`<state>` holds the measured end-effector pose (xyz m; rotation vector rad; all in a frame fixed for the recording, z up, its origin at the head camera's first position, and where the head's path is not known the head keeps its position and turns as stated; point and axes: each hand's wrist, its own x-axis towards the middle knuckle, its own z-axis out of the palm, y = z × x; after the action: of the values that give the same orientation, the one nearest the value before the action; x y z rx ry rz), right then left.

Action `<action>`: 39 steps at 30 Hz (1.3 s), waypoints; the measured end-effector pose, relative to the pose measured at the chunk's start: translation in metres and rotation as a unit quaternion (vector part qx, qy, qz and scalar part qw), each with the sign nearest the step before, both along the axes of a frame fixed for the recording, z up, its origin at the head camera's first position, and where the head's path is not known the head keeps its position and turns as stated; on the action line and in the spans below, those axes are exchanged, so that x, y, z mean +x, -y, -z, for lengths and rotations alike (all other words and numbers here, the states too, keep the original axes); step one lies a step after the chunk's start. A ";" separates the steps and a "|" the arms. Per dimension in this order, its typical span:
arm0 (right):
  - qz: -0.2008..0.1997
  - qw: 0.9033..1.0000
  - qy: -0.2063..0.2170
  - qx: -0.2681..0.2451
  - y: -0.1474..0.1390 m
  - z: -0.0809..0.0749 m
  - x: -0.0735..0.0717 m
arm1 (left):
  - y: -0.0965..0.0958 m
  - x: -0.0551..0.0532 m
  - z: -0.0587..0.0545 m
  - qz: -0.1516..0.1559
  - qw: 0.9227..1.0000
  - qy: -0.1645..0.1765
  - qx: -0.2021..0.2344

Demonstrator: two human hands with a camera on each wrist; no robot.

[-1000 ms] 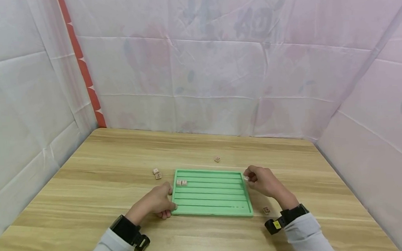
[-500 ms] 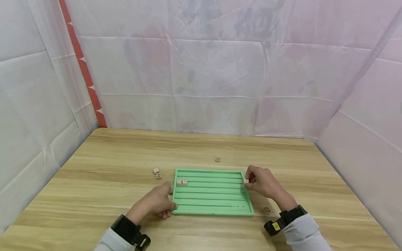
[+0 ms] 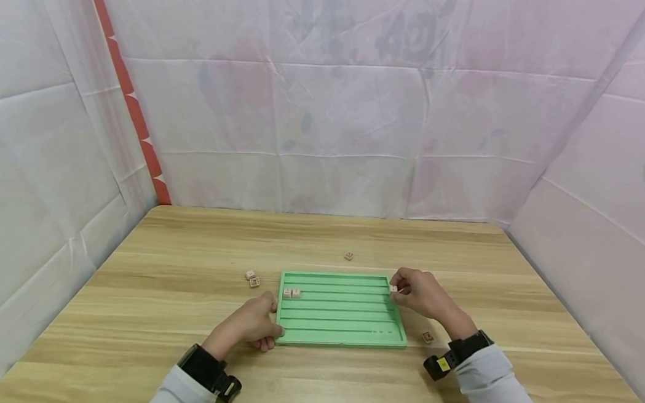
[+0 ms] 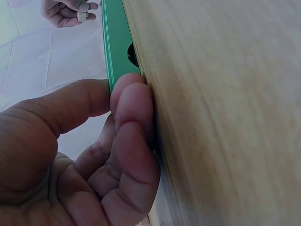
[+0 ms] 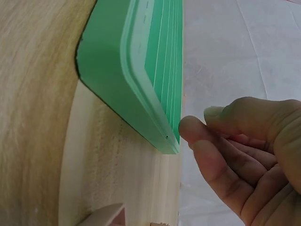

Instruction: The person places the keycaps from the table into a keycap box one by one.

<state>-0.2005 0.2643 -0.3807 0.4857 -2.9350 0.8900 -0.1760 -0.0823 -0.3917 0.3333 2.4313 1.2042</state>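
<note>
A shallow green tray (image 3: 336, 333) with long parallel ridges lies on the table. My left hand (image 3: 252, 323) grips its near left corner; in the left wrist view the thumb and curled fingers (image 4: 134, 108) pinch the tray's side. At the right rim my right hand (image 3: 424, 291) pinches a small pale keycap (image 3: 393, 289) between thumb and fingers, over the tray's edge. That keycap (image 4: 83, 17) also shows in the left wrist view, but is hidden in the right wrist view. Two pale keycaps (image 3: 292, 293) sit side by side at the left end of an upper row.
Loose keycaps lie around the tray on the wooden table (image 3: 323, 386): a pair (image 3: 252, 279) to the left, one keycap (image 3: 348, 256) behind, and another keycap (image 3: 427, 337) near the right wrist. Pale sheeting (image 3: 345, 114) hangs behind and at both sides.
My right hand has shifted the pinched keycap slightly toward me and to the left, at the tray's right rim. The left hand and the tray stay practically still.
</note>
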 end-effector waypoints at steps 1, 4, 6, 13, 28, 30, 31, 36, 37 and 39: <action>0.001 1.000 -0.001 0.002 0.000 0.000 0.000 | 0.000 0.000 0.000 0.000 1.000 0.000 0.001; 0.004 1.000 0.002 0.006 0.001 0.000 0.000 | 0.000 0.000 0.000 0.000 1.000 0.002 0.004; 0.009 1.000 0.007 0.004 0.002 0.000 0.000 | 0.000 0.000 0.000 0.000 1.000 0.003 0.006; 0.023 0.999 0.026 -0.016 0.003 -0.002 0.002 | -0.001 0.000 0.000 0.001 1.000 0.003 0.003; 0.020 0.999 0.029 -0.039 0.006 0.002 0.002 | 0.000 -0.001 0.003 0.002 1.000 0.008 0.011; 0.013 0.998 0.028 -0.046 0.007 0.003 0.003 | 0.000 -0.001 0.003 0.002 1.000 0.009 0.013; 0.011 0.998 0.027 -0.051 0.007 0.003 0.003 | 0.000 -0.001 0.003 0.003 1.000 0.010 0.013; -0.010 0.995 0.036 -0.097 0.009 0.004 0.003 | 0.000 0.000 0.003 0.005 1.000 0.005 0.016; -0.014 0.993 0.039 -0.111 0.009 0.004 0.003 | 0.000 0.000 0.003 0.005 1.000 0.006 0.016; -0.022 0.990 0.046 -0.130 0.015 -0.004 0.009 | 0.000 0.000 0.002 0.006 1.000 0.006 0.016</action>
<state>-0.1914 0.2490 -0.3766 0.5060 -2.8343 1.3113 -0.1761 -0.0827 -0.3940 0.3484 2.3992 1.2371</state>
